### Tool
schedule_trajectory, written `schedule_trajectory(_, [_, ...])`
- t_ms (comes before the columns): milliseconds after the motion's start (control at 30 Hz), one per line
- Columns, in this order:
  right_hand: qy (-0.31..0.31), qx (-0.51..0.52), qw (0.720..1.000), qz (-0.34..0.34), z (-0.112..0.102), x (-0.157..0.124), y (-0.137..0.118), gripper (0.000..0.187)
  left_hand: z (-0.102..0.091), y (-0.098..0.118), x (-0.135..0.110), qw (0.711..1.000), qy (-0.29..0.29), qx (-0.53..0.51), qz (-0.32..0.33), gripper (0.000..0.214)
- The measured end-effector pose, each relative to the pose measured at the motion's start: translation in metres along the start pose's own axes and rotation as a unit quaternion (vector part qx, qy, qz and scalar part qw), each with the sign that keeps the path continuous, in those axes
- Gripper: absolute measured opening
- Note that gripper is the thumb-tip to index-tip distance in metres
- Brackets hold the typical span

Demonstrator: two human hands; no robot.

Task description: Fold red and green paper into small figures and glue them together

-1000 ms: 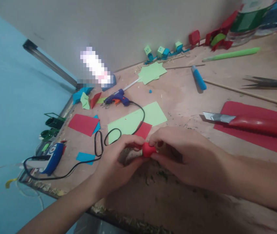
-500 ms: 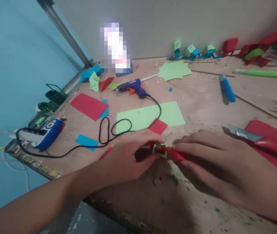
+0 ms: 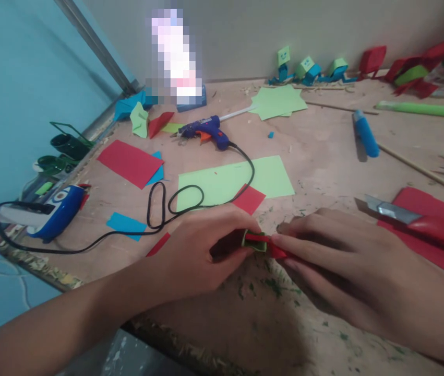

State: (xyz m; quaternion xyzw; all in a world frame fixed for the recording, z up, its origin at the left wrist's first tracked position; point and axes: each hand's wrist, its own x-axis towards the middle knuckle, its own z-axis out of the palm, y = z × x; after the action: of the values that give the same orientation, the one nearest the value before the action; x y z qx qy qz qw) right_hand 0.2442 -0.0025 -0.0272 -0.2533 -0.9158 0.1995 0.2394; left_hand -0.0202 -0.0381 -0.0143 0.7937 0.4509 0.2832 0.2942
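Note:
Both my hands meet over the near part of a wooden table (image 3: 323, 151). My left hand (image 3: 202, 250) is curled and pinches one end of a small folded paper piece (image 3: 259, 243), red with a green layer. From the other side my right hand (image 3: 335, 261) pinches the red end of the same piece, fingers pressed together. The piece sits just above the table surface between the fingertips.
A blue glue gun (image 3: 206, 129) lies beyond my hands, its black cord (image 3: 159, 209) looping to a blue plug block (image 3: 55, 211) at the left edge. Green paper (image 3: 233, 181) and red paper (image 3: 130, 163) lie around. A red utility knife (image 3: 421, 222) rests right, a blue marker (image 3: 364, 134) beyond.
The camera view has swung; my hands stay together. The rounded red piece seen one second ago now shows as a flatter red-and-green fold held between both hands.

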Motion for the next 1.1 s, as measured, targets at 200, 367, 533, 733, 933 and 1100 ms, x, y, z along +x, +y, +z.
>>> schedule_trajectory(200, [0.003, 0.025, 0.999, 0.033, -0.004, 0.001, -0.003, 0.035, -0.002, 0.001, 0.001, 1.000, -0.011, -0.004, -0.010, 0.024])
schedule_trajectory(367, [0.000, 0.028, 0.997, 0.067, -0.005, 0.001, -0.004, 0.043, -0.004, 0.001, 0.001, 1.000, -0.020, 0.001, -0.009, 0.030])
schedule_trajectory(533, [0.004, 0.033, 0.994, 0.103, -0.008, 0.007, -0.008, 0.038, -0.005, 0.001, 0.002, 0.999, -0.019, 0.020, -0.019, 0.033])
schedule_trajectory(733, [0.042, 0.085, 0.986, 0.134, -0.015, 0.028, -0.028, 0.018, -0.003, -0.005, 0.000, 0.999, -0.012, 0.029, -0.018, 0.052])
schedule_trajectory(933, [-0.014, 0.075, 0.991, 0.114, -0.006, 0.041, -0.035, 0.007, 0.002, -0.008, -0.002, 1.000, 0.014, 0.017, -0.020, 0.069])
schedule_trajectory(1100, [-0.028, 0.039, 0.997, 0.067, -0.010, 0.045, -0.039, 0.012, 0.004, -0.010, -0.002, 1.000, 0.012, 0.024, 0.004, 0.073])
